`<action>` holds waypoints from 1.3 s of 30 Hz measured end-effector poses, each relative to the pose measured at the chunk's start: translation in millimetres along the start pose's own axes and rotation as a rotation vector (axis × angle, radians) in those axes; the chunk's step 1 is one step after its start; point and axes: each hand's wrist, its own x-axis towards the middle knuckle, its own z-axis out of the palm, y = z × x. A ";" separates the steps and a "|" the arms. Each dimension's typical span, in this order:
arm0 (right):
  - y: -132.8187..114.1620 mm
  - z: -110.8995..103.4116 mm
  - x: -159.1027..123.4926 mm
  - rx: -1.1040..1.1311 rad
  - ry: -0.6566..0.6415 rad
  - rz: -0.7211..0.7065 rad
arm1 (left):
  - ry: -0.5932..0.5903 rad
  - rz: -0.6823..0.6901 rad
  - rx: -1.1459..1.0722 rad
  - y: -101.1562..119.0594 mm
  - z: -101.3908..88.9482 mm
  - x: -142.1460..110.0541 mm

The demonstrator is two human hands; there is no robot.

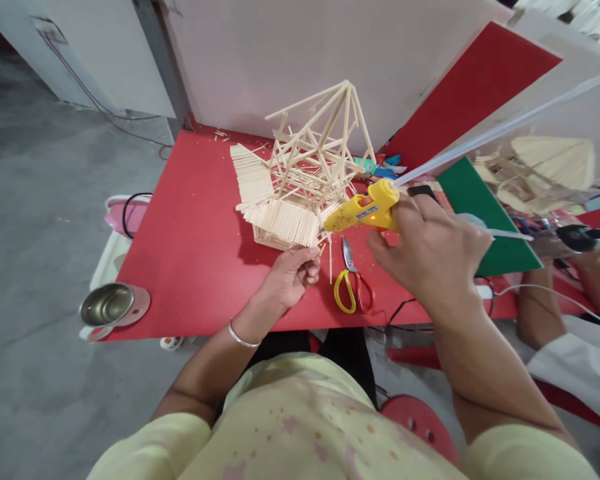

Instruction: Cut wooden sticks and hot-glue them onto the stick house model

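Observation:
A model building of thin wooden sticks (285, 220) stands on the table, with an open pointed roof frame on top and stick-covered panels on its lower left and front. My left hand (294, 270) is at the front panel's lower right corner, fingers curled and thumb pressed to the forefinger; whatever is in the pinch is too small to make out. Wrapped in my right hand (425, 247) is a yellow hot glue gun (373, 208), a long clear glue stick running out of its back. Its nozzle points left at the panel's right end. Scissors (350, 280) with yellow and red handles lie just below.
A metal cup (111, 305) stands at the red table's (190, 267) left front corner. To the right are a green board (495, 220), cables and another stick model (545, 163). A co-worker's arms (540, 307) rest at far right. A wall (290, 53) stands behind.

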 end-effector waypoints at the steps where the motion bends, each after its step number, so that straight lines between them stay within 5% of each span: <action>1: 0.5 -0.7 1.1 0.004 0.005 -0.007 | 0.001 0.001 0.001 0.2 0.4 0.2; 39: 1.5 -3.3 14.3 -0.012 0.035 -0.087 | 0.056 0.099 0.024 2.2 14.1 4.3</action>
